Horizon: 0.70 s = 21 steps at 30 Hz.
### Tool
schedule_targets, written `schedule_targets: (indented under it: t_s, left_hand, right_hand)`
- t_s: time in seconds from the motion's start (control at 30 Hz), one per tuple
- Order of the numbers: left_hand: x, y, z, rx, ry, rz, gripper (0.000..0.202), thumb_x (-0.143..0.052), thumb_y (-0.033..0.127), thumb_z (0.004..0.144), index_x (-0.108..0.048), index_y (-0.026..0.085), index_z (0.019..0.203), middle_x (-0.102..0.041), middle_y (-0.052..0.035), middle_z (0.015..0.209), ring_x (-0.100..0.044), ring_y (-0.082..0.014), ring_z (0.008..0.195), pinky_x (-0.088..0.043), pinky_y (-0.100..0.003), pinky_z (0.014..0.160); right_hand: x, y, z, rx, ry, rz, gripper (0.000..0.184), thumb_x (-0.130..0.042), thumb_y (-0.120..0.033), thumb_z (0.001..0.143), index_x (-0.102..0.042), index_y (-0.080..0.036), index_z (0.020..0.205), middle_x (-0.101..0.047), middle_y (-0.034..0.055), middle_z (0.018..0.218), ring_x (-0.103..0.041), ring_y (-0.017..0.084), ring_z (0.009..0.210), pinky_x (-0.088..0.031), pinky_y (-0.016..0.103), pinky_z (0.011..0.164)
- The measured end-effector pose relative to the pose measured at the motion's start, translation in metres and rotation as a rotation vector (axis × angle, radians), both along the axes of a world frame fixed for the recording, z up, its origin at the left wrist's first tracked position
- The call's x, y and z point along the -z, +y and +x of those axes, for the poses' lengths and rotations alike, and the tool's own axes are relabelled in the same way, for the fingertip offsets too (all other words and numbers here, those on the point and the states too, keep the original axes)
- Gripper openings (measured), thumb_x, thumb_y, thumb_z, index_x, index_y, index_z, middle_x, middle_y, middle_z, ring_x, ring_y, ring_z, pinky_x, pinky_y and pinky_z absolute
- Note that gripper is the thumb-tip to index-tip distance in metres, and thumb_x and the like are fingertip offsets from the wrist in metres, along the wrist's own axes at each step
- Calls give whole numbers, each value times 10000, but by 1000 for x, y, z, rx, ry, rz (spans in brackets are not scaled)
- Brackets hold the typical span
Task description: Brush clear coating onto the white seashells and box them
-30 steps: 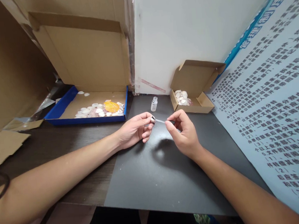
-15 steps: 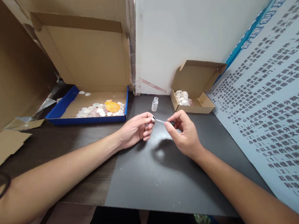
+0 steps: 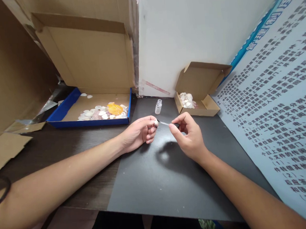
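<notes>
Between the thumb and fingers of my left hand point(image 3: 140, 133) is a small whitish shell point(image 3: 156, 123) with dark patches. My right hand point(image 3: 188, 134) pinches a small applicator brush point(image 3: 164, 123) by its dark cap, with the thin pale stem pointing left. The brush's dark tip is at the shell; whether it touches cannot be made out. Just behind both hands stands a small clear bottle point(image 3: 158, 107) with a whitish label and no cap on it.
An open blue-edged cardboard box point(image 3: 90, 122) at the left holds many white shells and an orange piece point(image 3: 115, 109). A smaller open cardboard box point(image 3: 209, 107) with white shells point(image 3: 187, 100) stands back right. A printed poster point(image 3: 279, 84) borders the right side.
My left fingers have turned the shell slightly, so more of its white side shows. The brush has shifted a little, its dark tip now visible. The arms stay almost in place.
</notes>
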State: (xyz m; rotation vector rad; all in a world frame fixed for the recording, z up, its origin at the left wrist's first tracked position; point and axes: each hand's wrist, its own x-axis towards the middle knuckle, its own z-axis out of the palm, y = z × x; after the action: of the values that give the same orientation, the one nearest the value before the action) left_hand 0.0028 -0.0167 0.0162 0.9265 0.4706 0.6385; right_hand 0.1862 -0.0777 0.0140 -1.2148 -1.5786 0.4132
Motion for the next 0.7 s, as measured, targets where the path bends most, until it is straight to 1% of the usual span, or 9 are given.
schedule_targets:
  t_s: [0.2, 0.37, 0.43, 0.53, 0.7]
  left_hand:
    - [-1, 0, 0, -7, 12, -17, 94, -577, 199, 816, -519, 158, 755, -406, 46, 579, -375, -65, 461, -307, -186, 436]
    - [0, 0, 0, -38, 43, -4, 88, -587, 207, 797, -528, 159, 753, -381, 54, 560, -363, -63, 452, -296, -183, 434]
    - [2, 1, 0, -38, 64, 12, 80, -582, 205, 802, -533, 160, 758, -386, 53, 561, -366, -63, 453, -302, -184, 436]
    - [3, 1, 1, -36, 101, 30, 70, -580, 194, 803, -537, 161, 758, -407, 48, 561, -373, -66, 454, -317, -188, 437]
    - [5, 2, 1, -27, 110, 33, 56, -582, 195, 801, -553, 160, 768, -418, 46, 557, -381, -69, 456, -327, -187, 433]
  right_hand:
    - [-3, -2, 0, 9, 4, 26, 102, -605, -261, 854, -514, -215, 839, -471, -58, 633, -423, 91, 525, -369, 233, 505]
    - [-3, -1, -2, 15, -35, -12, 135, -636, -258, 822, -509, -216, 805, -457, -64, 600, -403, 89, 502, -354, 234, 486]
    - [-4, -1, -2, 23, -28, -7, 136, -638, -263, 822, -512, -216, 809, -462, -61, 606, -410, 91, 507, -355, 234, 485]
    - [-4, -2, -2, -18, -23, -1, 125, -632, -265, 827, -517, -217, 834, -463, -59, 620, -427, 92, 518, -366, 232, 491]
    - [-4, -2, -2, -5, -38, -10, 126, -626, -246, 808, -510, -218, 850, -427, -73, 613, -376, 80, 488, -346, 225, 470]
